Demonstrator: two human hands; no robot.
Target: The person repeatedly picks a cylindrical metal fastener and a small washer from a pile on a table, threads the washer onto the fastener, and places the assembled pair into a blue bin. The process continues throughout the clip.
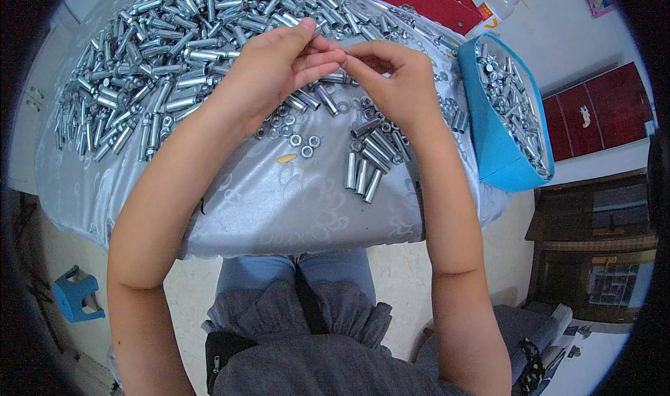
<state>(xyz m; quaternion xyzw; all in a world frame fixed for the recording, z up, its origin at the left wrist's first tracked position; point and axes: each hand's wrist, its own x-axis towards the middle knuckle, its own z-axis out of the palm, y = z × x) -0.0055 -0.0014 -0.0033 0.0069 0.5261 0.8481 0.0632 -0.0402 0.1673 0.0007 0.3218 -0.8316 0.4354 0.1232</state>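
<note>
Both of my hands meet above the far middle of the table. My left hand (276,64) is turned palm inward, its thumb and fingers closed around something small; a glint of metal shows by the thumb tip, too little to name. The fingertips of my right hand (398,78) pinch together against the left fingertips, and what they hold is too small to make out. Under and left of the hands spreads a big heap of silvery sleeve anchor bolts (160,68). Below the hands lie loose hex nuts (307,151) and several metal sleeves (361,176).
A blue bin (506,162) full of metal bolts stands at the table's right edge. Behind it are a red tray (419,1) and a plastic bottle (497,8). A small yellow oval piece (287,158) lies on the silvery tablecloth (279,214). A blue stool (78,295) stands on the floor at left.
</note>
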